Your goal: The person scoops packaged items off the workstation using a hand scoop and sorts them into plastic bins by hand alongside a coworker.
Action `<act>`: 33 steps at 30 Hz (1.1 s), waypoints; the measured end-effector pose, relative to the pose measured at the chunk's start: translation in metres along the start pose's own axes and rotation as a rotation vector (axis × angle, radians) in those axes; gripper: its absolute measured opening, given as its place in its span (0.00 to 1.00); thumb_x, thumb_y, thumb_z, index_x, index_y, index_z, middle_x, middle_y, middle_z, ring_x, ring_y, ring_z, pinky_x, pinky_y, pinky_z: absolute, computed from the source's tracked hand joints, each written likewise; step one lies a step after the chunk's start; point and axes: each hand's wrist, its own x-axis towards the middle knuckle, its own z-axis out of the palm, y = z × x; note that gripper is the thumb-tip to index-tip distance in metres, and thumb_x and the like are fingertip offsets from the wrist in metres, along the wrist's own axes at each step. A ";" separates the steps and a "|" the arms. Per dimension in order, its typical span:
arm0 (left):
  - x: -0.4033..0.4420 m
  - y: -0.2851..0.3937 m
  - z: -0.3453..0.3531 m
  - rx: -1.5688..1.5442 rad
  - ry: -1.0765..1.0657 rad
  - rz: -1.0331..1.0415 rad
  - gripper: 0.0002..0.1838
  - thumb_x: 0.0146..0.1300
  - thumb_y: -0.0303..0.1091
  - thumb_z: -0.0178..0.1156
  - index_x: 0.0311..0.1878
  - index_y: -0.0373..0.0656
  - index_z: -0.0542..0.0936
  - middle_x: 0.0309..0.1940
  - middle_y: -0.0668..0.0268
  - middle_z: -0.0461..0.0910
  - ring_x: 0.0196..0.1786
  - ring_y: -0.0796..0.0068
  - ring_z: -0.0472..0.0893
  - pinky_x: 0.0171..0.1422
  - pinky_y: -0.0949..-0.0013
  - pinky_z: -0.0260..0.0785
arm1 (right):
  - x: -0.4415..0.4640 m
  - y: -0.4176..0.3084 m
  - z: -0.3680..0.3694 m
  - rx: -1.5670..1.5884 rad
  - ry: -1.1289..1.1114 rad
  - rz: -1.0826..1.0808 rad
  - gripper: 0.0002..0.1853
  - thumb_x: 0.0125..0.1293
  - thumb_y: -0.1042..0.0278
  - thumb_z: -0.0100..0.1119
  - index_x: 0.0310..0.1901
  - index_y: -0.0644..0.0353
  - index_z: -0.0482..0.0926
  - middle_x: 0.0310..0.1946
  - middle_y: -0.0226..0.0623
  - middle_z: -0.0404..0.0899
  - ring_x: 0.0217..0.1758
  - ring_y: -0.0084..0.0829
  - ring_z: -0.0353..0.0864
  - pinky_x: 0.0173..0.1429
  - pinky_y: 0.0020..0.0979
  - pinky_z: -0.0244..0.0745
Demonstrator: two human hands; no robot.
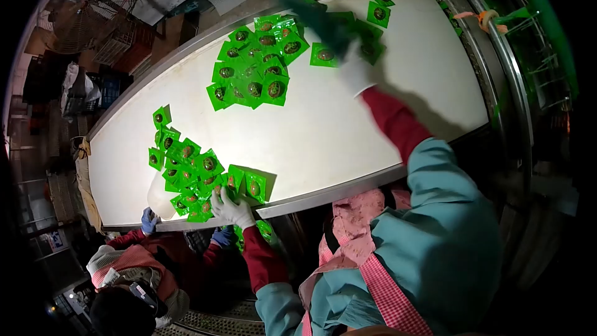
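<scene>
At the near edge of the white table [329, 124], our left hand [234, 209] is touching green packets [208, 163], grip unclear; our right hand [357, 70] is clasping a blurred dark-green object [326, 28]. We're expecting light, slippery packets, best corner-pinched.

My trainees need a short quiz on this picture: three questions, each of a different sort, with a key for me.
1. Multiple choice. What colour is the glove on the wearer's left hand, which is at the green packets?
A) black
B) white
C) yellow

2. True or false? The co-worker's gloves are blue.

3. Fill in the blank. The blurred dark-green shape is at the wearer's ____ hand.

Key: 1. B, white; 2. True; 3. right hand.
</scene>
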 end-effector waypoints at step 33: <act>-0.002 0.020 -0.010 -0.207 -0.049 -0.035 0.21 0.55 0.31 0.57 0.55 0.40 0.76 0.56 0.56 0.73 0.58 0.52 0.69 0.64 0.51 0.58 | 0.175 0.120 -0.021 0.328 -0.360 0.425 0.17 0.63 0.58 0.52 0.44 0.65 0.74 0.18 0.40 0.75 0.12 0.31 0.72 0.16 0.31 0.68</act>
